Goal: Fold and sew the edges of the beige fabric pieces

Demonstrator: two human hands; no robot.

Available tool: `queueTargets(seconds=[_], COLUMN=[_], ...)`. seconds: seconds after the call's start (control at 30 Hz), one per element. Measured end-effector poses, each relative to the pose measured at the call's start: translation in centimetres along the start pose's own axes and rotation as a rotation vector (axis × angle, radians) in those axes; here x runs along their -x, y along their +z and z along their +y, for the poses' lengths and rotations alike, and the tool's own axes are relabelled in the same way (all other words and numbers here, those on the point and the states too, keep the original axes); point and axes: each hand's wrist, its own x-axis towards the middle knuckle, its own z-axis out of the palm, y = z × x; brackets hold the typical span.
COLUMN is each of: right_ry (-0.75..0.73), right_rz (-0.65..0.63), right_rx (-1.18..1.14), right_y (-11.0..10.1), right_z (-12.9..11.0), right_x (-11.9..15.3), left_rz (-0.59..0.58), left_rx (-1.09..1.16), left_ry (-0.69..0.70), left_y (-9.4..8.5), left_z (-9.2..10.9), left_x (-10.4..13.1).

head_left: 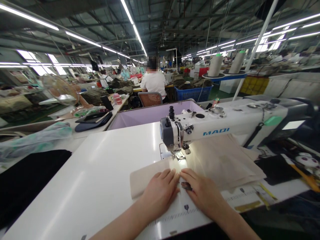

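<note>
A folded piece of beige fabric (142, 178) lies on the white table, its right end under the lit presser foot (180, 156) of a sewing machine (212, 128). On this end rests my left hand (160, 188), palm down, its fingers close together and gripping the cloth near its front edge. My right hand (201, 190) touches the cloth with its fingertips, just right of the left ones. Under its palm shows a small dark tool (187, 186), perhaps thread snips; its thumb is hidden. More beige fabric (222, 161) spreads beneath the machine arm.
A printed ruler scale (172, 218) runs along the table's front edge. Black cloth (35, 180) lies at left, with a dark pouch (93, 121) beyond. Behind the table is a lilac bin (140, 116). A person in white (153, 83) sits farther back, beside a blue basket (193, 93).
</note>
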Motion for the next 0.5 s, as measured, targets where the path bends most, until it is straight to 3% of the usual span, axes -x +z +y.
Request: queueTargets(seconds=[0.23,0.5], right_ry=[-0.03,0.014], right_rz=[-0.057,-0.076], right_rx=[0.123,0.166], right_y=[0.6,-0.3], right_z=[0.5,0.2], right_x=[0.0,-1.8], left_rz=[0.02,0.029], left_rx=[-0.033,-0.007], left_ry=[0.037,0.034], left_y=[0.1,-0.5], left_z=[-0.3,-1.8], left_x=[0.3,-1.0])
